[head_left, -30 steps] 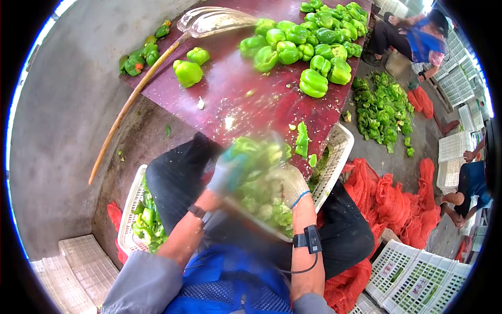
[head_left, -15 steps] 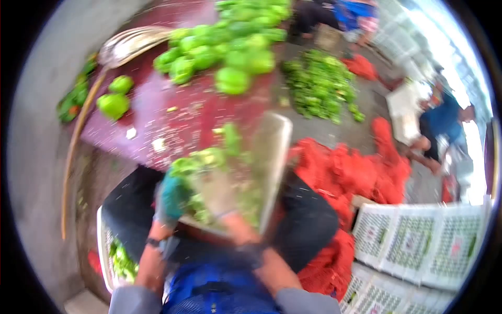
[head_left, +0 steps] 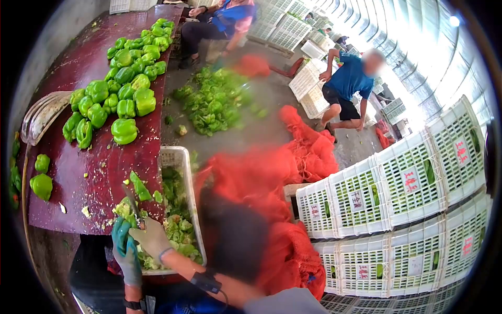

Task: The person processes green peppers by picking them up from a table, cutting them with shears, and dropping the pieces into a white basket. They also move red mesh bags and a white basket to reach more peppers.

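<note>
My left hand [head_left: 126, 251], in a teal and grey glove, is closed around a cut green bell pepper [head_left: 123, 209] at the table's near edge. Beside it, my right hand [head_left: 150, 239] in a pale glove grips a knife [head_left: 134, 203], its blade pointing up and away over the pepper. A strip of green pepper [head_left: 139, 186] lies on the red table [head_left: 104, 172] just past the blade. To the right of the hands, a white tub [head_left: 194, 209] holds pepper pieces and trimmings [head_left: 180, 233]. My fingers hide part of the pepper and the knife handle.
Whole green bell peppers [head_left: 124, 131] are heaped along the table. More green pieces [head_left: 212, 102] are piled on the floor. Red mesh sacks [head_left: 308, 152] lie to my right, beside stacked white crates [head_left: 361, 201]. A person in a blue shirt [head_left: 348, 76] bends farther back; another sits beyond the table.
My view has swung to the right, so the table and hands now appear farther left and the crates fill more of the view. The knife now shows clearly in my right hand.
</note>
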### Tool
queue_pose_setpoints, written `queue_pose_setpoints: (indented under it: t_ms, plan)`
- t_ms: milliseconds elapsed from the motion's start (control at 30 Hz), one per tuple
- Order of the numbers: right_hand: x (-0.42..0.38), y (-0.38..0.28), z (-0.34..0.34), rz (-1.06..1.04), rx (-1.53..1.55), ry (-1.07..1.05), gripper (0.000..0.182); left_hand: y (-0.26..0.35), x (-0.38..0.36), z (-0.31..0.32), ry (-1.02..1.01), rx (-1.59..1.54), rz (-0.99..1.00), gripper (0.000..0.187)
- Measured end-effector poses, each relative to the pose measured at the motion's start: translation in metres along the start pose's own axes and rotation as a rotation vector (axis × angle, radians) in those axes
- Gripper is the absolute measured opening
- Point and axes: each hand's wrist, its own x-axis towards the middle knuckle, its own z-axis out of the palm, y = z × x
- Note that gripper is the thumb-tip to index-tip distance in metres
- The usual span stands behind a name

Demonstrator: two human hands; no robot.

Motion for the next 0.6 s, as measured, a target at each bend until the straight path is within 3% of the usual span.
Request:
queue_pose_setpoints:
  t_ms: [100,167,233,300,367,433,467,567,600]
  plan:
    - [-0.012,-0.057,-0.038,0.17,0.259,-0.075,0.026,0.027,-0.002,0.02,0.029,-0.071,-0.07,0.051]
    - [-0.008,-0.049,-0.049,0.182,0.338,-0.072,0.022,0.035,-0.001,0.021,-0.015,-0.056,-0.011,0.05]
    - [-0.01,-0.045,-0.074,0.192,0.5,-0.218,0.022,0.04,-0.002,0.021,0.024,-0.016,0.068,0.049]
    - [-0.013,-0.046,-0.092,0.277,0.799,-0.21,0.023,0.042,-0.001,0.02,0.058,-0.064,0.02,0.052]
    - [0.006,-0.004,-0.094,0.288,0.655,-0.142,0.022,0.032,-0.008,0.017,0.219,-0.205,-0.046,0.054]
    - [0.028,0.069,-0.08,0.017,-0.014,0.128,0.02,0.015,-0.013,0.008,0.225,-0.184,-0.038,0.055]
    - [0.024,0.05,-0.084,0.256,0.296,0.01,0.017,0.014,-0.014,0.005,0.227,-0.2,-0.056,0.054]
    - [-0.002,-0.01,-0.097,0.143,0.434,-0.095,0.016,0.008,-0.027,0.006,0.234,-0.18,-0.092,0.053]
    - [-0.003,-0.014,-0.101,0.199,0.525,-0.14,0.017,0.01,-0.029,0.005,0.219,-0.149,-0.102,0.053]
